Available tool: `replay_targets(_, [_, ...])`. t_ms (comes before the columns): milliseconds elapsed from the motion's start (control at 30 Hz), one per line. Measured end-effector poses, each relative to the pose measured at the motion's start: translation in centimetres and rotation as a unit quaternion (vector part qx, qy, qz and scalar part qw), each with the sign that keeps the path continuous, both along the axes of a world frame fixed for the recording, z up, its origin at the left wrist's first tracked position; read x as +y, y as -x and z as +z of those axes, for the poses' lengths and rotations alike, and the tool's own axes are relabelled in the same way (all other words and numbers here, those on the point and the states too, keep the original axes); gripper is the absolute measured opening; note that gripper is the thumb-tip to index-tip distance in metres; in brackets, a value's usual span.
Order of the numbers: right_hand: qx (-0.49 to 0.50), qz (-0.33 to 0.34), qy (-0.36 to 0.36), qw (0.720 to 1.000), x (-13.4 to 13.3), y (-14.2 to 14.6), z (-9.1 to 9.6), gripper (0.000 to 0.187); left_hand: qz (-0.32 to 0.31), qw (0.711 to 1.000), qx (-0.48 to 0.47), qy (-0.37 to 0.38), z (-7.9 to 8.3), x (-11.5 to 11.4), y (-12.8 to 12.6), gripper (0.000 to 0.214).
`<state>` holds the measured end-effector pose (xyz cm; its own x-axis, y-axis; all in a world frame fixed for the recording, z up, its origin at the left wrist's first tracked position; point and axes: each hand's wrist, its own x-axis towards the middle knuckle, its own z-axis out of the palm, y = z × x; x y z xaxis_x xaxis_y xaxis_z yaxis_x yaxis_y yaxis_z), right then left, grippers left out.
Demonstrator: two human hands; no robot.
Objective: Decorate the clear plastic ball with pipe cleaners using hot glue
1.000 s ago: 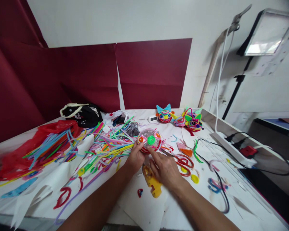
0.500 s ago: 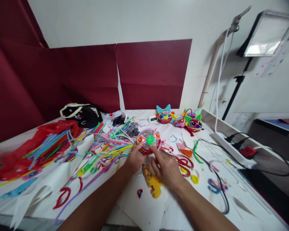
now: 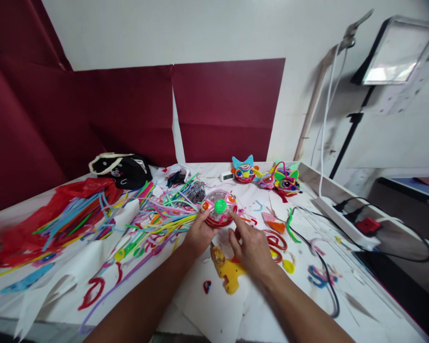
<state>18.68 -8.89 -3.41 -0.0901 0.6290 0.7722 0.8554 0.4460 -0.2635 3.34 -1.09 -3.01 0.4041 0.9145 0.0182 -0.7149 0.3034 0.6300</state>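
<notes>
My left hand grips a round pipe-cleaner face by its lower left edge. The face has a clear, shiny middle, a bright green disc, two orange spots on pink strips and a red rim. With the index finger stretched out, my right hand points to the face's right edge; the fingertip is at or very near the rim. Its other fingers are bent, and nothing shows in them. Under my hands lies a yellow hot glue gun, partly covered by my right hand. A small red and blue piece rests beside it.
Many loose pipe cleaners and a red plastic bag spread across the left. Finished colourful faces stand at the back. On the right are a white power strip and a black cable.
The round face has shifted slightly left and tilted in my left hand. My right index finger has moved from its lower front to its right edge.
</notes>
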Motion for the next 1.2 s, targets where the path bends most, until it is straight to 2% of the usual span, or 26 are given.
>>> replay_targets(200, [0.006,-0.025,0.021,0.999,0.2,-0.1,-0.4,0.046,0.008,1.0,-0.002,0.001,0.3,-0.1,-0.1,0.056])
replay_targets(733, [0.011,-0.029,0.041,0.999,0.3,-0.1,-0.6,0.042,0.012,1.0,0.0,-0.003,0.3,-0.1,0.0,0.056])
replay_targets(867, [0.041,-0.017,0.029,0.999,0.1,-0.1,-0.1,0.034,0.029,0.999,0.005,-0.022,0.3,0.1,0.2,0.057])
replay_targets(1000, [0.104,-0.012,0.009,0.994,0.1,-0.3,0.4,0.014,0.04,0.999,0.006,-0.032,0.3,0.3,0.3,0.059])
replay_targets(1100, [0.154,-0.02,0.005,0.988,0.4,-0.7,0.4,0.016,0.041,0.998,0.005,-0.036,0.5,0.3,0.4,0.06])
replay_targets(1200, [0.198,-0.027,0.033,0.979,0.9,-1.1,0.1,0.018,0.033,0.999,0.0,-0.038,0.7,0.4,0.4,0.059])
